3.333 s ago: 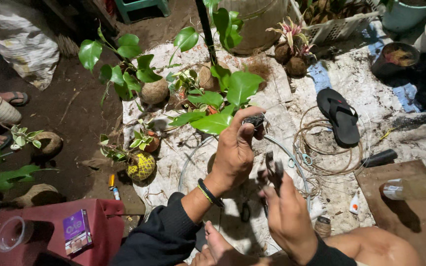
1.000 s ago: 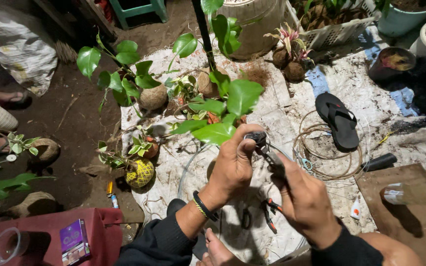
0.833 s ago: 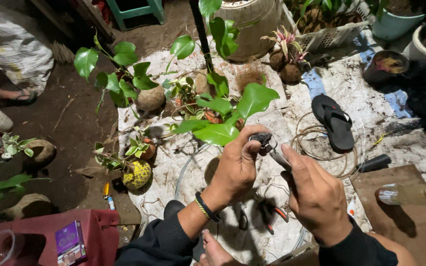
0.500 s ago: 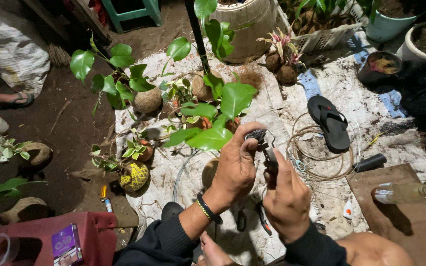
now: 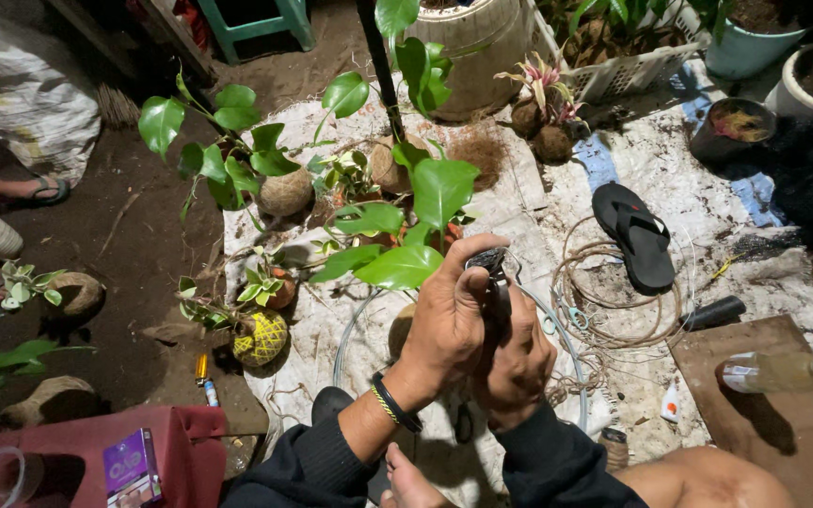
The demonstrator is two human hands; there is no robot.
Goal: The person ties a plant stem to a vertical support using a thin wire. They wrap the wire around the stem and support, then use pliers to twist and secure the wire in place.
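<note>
Over a dirty white ground sheet [image 5: 670, 179], left hand [image 5: 444, 325] and right hand [image 5: 515, 362] are raised together, touching; left fingers curled shut around a small dark tool [image 5: 491, 268] at its top, right fingers closed on the same tool lower down, exact tool type hard to tell. Tool sits between both hands, just below big green leaves [image 5: 406, 235] of a plant on a dark stem [image 5: 380, 66]. Black wristband [image 5: 395, 403] on left wrist. Right of hands: coil of twine [image 5: 613, 301], black sandal [image 5: 637, 235], clear bottle [image 5: 778, 372] on brown board. Left: round wrapped plant balls [image 5: 261, 337], red stool [image 5: 77, 461] with purple box [image 5: 132, 466]
</note>
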